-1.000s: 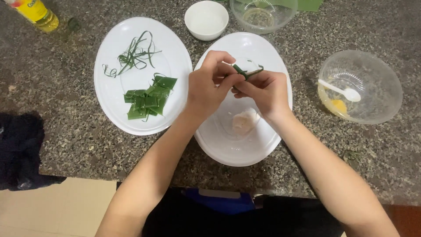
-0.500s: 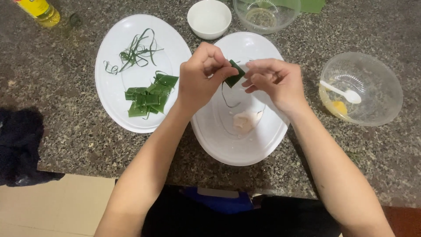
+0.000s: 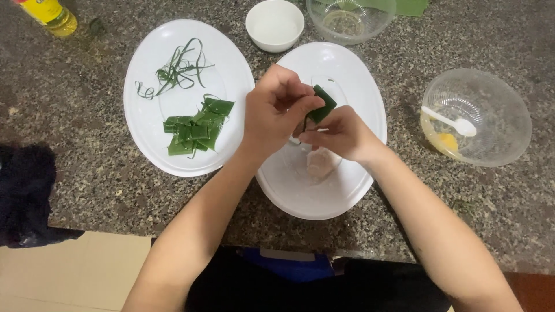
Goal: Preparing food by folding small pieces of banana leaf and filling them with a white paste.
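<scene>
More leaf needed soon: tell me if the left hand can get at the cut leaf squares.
Probably yes: the leaf squares lie uncovered on the white plate beside the left hand, though its grip is shut on a folded leaf piece.

Dark green leaf parcel (image 3: pixel 321 104), white plates (image 3: pixel 151 133), speckled grey counter (image 3: pixel 87 173), yellow-capped bottle (image 3: pixel 49 13)

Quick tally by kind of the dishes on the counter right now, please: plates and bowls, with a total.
White oval plates: 2, one with the cut green leaf pieces on it, one under the hands
Small white bowl: 1
Clear bowls: 2, one at the top edge, one holding a white spoon at right
Total: 5 dishes
</scene>
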